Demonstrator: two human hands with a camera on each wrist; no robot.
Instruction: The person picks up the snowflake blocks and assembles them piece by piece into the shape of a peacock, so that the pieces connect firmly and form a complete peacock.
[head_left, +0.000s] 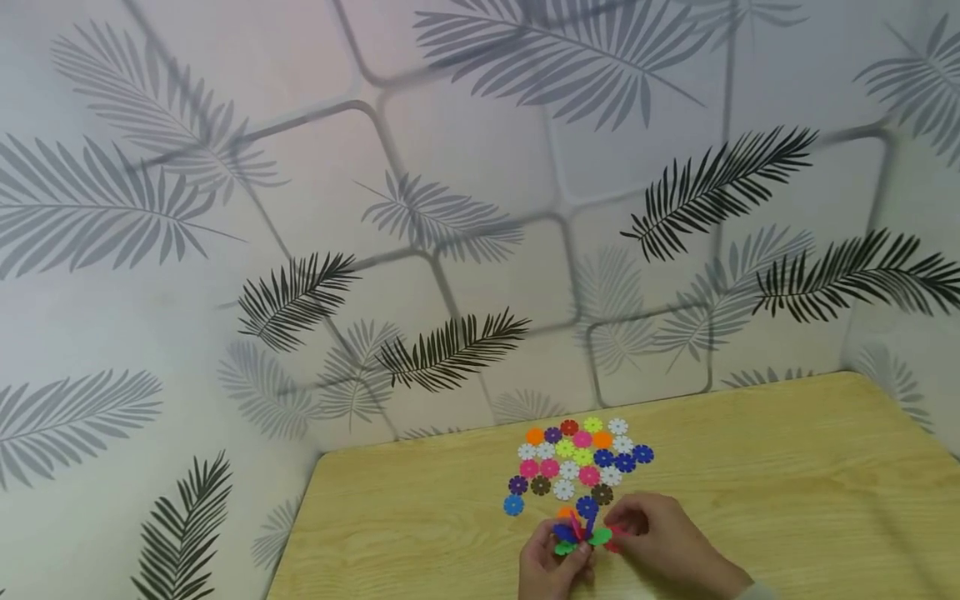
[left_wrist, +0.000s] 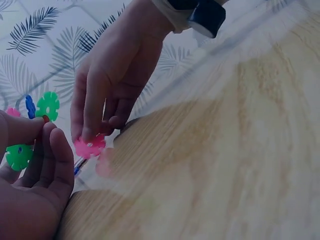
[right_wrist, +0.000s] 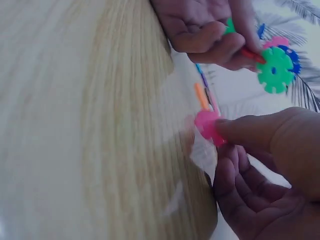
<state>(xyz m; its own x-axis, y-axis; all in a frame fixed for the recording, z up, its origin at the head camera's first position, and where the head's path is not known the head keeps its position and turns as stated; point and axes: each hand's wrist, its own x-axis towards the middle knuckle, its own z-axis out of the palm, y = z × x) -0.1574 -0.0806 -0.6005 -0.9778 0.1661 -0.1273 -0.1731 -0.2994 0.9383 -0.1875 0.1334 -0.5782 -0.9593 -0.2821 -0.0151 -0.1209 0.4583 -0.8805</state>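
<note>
My left hand [head_left: 551, 562] pinches a cluster of joined plastic snowflake discs. In the head view a green disc [head_left: 601, 536] sticks out at its right, a blue disc [head_left: 565, 533] at its left and a pink one stands up in the middle. A red piece [right_wrist: 252, 54] shows between the left fingertips in the right wrist view. Thumb and fingers of my right hand [head_left: 663, 533] pinch a single pink disc [left_wrist: 90, 146] by its edge. That disc is apart from the cluster, a little to its right, low over the table.
On the wooden table [head_left: 787, 483], several loose notched discs lie spread beyond the hands, among them a light blue disc [head_left: 513, 505], a white disc [head_left: 564, 489] and a brown disc [head_left: 602, 494]. A leaf-patterned wall [head_left: 480, 283] rises behind the table's back edge.
</note>
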